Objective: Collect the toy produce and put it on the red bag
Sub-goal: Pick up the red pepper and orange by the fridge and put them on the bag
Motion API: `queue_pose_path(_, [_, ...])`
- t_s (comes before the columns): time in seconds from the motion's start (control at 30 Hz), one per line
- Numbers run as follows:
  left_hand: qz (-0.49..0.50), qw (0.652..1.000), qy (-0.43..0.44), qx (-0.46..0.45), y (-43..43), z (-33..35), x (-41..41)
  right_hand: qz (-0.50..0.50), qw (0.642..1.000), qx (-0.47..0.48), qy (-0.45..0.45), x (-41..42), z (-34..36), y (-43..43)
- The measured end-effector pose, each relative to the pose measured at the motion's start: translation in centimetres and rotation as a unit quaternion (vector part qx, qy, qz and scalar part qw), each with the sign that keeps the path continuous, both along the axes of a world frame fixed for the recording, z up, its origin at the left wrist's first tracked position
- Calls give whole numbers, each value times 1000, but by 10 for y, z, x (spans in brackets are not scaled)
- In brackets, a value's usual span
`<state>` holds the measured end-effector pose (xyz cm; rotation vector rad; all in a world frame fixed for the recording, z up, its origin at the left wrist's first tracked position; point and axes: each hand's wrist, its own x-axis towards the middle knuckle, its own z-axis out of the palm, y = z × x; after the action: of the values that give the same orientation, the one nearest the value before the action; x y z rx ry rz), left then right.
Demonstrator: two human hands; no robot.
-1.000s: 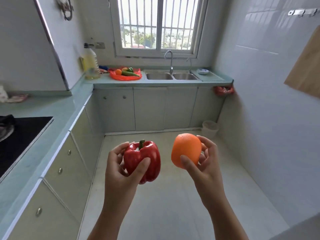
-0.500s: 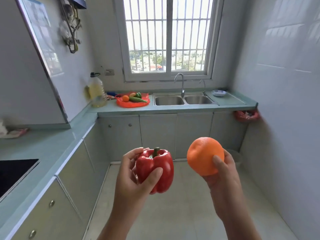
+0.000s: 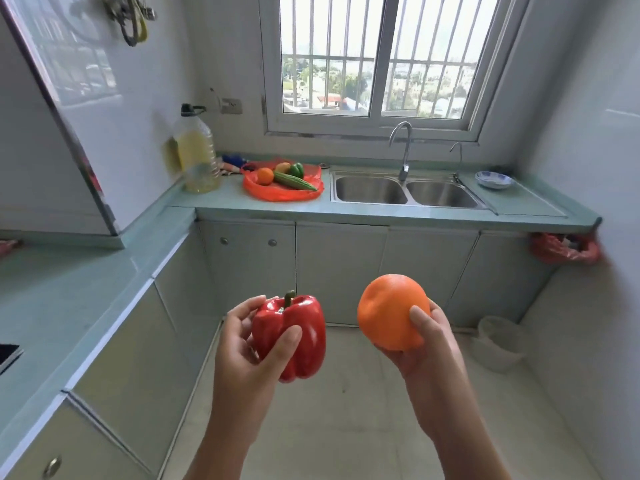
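Counter (image 3: 381, 211) behind; left hand (image 3: 247, 362) grips pepper (image 3: 298, 327); right hand (image 3: 433, 355) half-hidden holding orange (image 3: 388, 306).

Two bare hands show, one left hand (image 3: 242, 355) and one right hand (image 3: 431, 353). Toy produce numbers six: one glossy red bell pepper (image 3: 294, 336), one large round orange (image 3: 388, 310), one small orange fruit (image 3: 265, 175), one long green cucumber (image 3: 294, 181), one small green pepper (image 3: 297, 169) and one yellow-red mango (image 3: 282, 166). Red plastic bags number two: one flat red bag (image 3: 266, 195), one hanging red bag (image 3: 564, 249).
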<state>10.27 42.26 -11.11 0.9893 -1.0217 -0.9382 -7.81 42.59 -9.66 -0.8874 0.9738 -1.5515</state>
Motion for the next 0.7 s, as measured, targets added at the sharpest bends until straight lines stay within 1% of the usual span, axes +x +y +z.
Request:
queue_pose_path(0.2, [53, 998, 22, 1, -120, 15, 57, 49, 997, -22, 56, 56, 24, -133])
queue_pose_path(0.33, [72, 997, 25, 20, -174, -2, 66, 80, 994, -8, 70, 76, 7, -191])
queue_pose_path(0.47, [65, 996, 20, 58, -225, -22, 63, 75, 993, -2, 88, 77, -7, -247])
queue_pose_path(0.63, [79, 995, 11, 55, -317, -30, 49, 72, 987, -46, 136, 59, -10, -338])
queue_pose_path(0.7, [69, 996, -4, 51, -361, -29, 34, 62, 985, -59, 147, 44, -12, -379])
